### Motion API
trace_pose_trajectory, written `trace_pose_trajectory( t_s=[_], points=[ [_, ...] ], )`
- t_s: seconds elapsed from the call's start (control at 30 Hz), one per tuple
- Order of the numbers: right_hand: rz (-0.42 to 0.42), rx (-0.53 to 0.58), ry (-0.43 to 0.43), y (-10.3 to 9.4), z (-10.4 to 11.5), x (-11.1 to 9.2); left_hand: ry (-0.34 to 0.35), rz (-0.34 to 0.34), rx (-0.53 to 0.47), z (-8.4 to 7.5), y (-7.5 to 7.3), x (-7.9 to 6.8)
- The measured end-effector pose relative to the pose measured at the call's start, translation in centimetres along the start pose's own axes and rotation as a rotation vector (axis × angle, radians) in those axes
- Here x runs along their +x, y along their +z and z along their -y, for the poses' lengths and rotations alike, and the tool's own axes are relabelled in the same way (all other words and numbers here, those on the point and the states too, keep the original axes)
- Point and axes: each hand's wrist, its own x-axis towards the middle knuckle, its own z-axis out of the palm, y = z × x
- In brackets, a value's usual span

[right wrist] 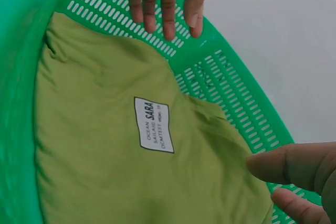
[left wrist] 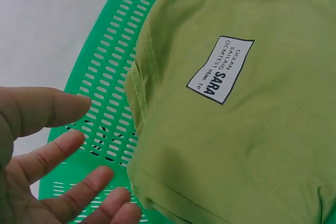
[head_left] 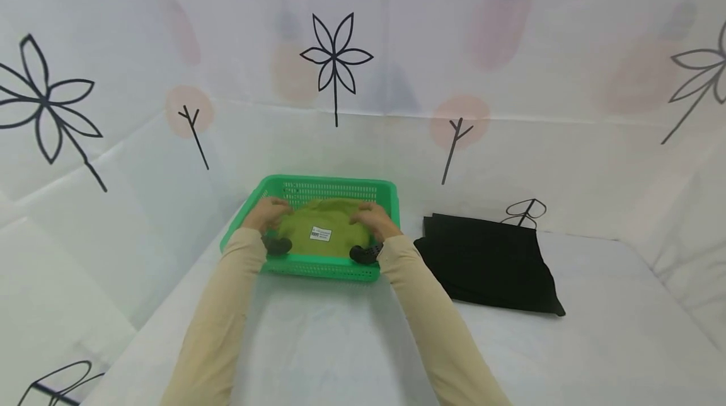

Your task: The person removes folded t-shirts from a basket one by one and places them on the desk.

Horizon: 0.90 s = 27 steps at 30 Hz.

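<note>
A folded lime-green garment with a white printed patch lies in a green perforated plastic basket. At the garment's left side is my left hand; in the left wrist view its fingers are spread, apart from the cloth and over the basket wall. Around the garment's right side is my right hand. Its thumb reaches the cloth's edge in the right wrist view, with a gap between thumb and finger. Neither hand holds anything.
A folded black cloth lies flat on the white-covered table, right of the basket. Behind the basket rises a white sheet with drawn flowers. Dark devices sit at both wrists, overlapping the basket's near rim.
</note>
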Motion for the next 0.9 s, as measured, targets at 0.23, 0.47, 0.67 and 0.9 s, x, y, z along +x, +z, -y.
trace_pose_trajectory(
  t_s=[0.23,0.47,0.67,0.9],
  points=[
    [0.017,-0.049,0.052,-0.37,-0.31,0.47,-0.013,0.06,0.063,0.25,0.4,0.4],
    [0.046,-0.098,0.052,-0.34,-0.3,0.73,-0.041,0.078,0.094,-0.19,0.76,0.45],
    [0.064,-0.128,0.046,-0.28,-0.12,0.77,-0.044,0.101,0.152,-0.29,0.52,0.47],
    [0.11,-0.145,0.045,-0.31,-0.03,0.84,-0.106,0.096,0.211,0.02,0.18,0.78]
  ],
)
